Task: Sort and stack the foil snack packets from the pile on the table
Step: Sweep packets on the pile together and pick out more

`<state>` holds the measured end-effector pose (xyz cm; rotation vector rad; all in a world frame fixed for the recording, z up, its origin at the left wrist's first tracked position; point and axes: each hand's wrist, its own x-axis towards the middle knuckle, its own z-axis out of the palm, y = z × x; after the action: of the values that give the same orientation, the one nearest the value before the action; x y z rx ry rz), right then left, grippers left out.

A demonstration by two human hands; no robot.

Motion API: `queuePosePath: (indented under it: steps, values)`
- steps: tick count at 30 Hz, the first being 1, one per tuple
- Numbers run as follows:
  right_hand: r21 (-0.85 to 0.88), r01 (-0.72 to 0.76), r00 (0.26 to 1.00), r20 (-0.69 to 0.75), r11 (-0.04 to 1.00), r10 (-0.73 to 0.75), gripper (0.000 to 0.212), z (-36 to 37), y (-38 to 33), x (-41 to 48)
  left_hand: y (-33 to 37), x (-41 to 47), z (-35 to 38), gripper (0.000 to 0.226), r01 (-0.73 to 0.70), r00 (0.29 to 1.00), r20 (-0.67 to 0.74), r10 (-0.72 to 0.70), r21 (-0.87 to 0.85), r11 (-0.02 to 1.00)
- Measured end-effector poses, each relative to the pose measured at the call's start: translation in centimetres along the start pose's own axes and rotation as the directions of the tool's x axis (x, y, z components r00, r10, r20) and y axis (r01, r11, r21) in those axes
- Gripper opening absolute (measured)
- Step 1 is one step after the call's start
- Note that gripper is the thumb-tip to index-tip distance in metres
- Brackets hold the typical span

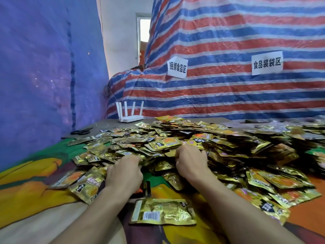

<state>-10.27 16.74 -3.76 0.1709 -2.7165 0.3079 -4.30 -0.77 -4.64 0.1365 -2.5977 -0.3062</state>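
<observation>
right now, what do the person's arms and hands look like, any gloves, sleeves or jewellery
The left hand and right hand are ungloved. No ring, watch or bracelet shows on the sides in view. The left forearm and right forearm are uncovered down to the picture's bottom edge, so no sleeve appears. No markings show.

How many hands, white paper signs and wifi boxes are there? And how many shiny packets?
Hands: 2, left hand and right hand
White paper signs: 2
Wifi box: 1
Foil packets: heaped up, too many to count
Total without the packets: 5
</observation>
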Motion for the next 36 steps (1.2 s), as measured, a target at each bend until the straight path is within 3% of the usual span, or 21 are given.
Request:
queuePosePath:
  steps: [8,14,19,22,27,31,36]
  values:
    - [0.179,0.007,0.983,-0.184,0.984,0.027,0.011,-1.8,0.8,-0.5,0.8,-0.3,-0.8,0.026,-0.196,0.934,-0.341,0.106,-0.243,0.95]
    - [0.342,0.081,0.948,-0.318,0.936,0.034,0.014,-3.5,1.1,-1.0,0.3,0.2,-0.2,0.026,-0.084,0.961,-0.271,-0.053,-0.47,0.879]
    - [0.442,0.207,0.88,-0.474,0.873,0.031,0.023,-4.5,1.3,-0.8,-0.2,0.9,-0.2,0.024,-0.037,0.901,-0.405,-0.155,-0.427,0.904]
    - [0.525,0.285,0.846,-0.531,0.802,0.047,0.017,-4.6,1.2,-0.9,0.0,1.0,-0.1,0.022,-0.068,0.895,-0.397,-0.205,-0.573,0.816]
    - [0.613,0.337,0.85,-0.525,0.715,0.049,0.008,-4.8,1.0,-1.1,0.4,1.0,-0.4,0.026,-0.108,0.851,-0.423,-0.312,-0.722,0.683]
    - [0.716,0.303,0.928,-0.372,0.629,-0.023,0.008,-5.3,1.3,-0.9,0.9,0.7,-1.3,0.027,-0.181,0.792,-0.486,-0.369,-0.764,0.62]
    - [0.767,0.314,0.944,-0.314,0.56,-0.099,0.008,-5.3,1.1,-1.0,1.5,0.4,-1.3,0.028,-0.227,0.837,-0.445,-0.319,-0.812,0.537]
